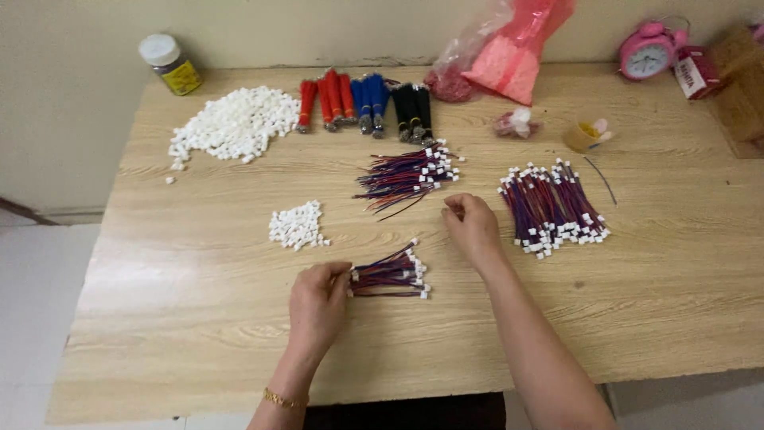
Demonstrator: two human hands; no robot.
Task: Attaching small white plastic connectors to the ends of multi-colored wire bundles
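Pinching one end of a small wire bundle (390, 276), the left hand (317, 306) held it pointing rightward, while the curled right hand (471, 225) hovered beyond its far end, nearer the loose wire pile (406, 177).

The desk (199, 334) was a light wood-grain one, pushed right up against a plain cream wall (79, 95). Along the back edge, where the top met the wall, the seam looked a bit rough and chipped, though it was hard to tell for sure. On the left, a pale tiled floor (32, 302) showed below the desk's edge, with a dark strip low on the wall. Lighting was soft and even, no hard shadows anywhere on the desktop.
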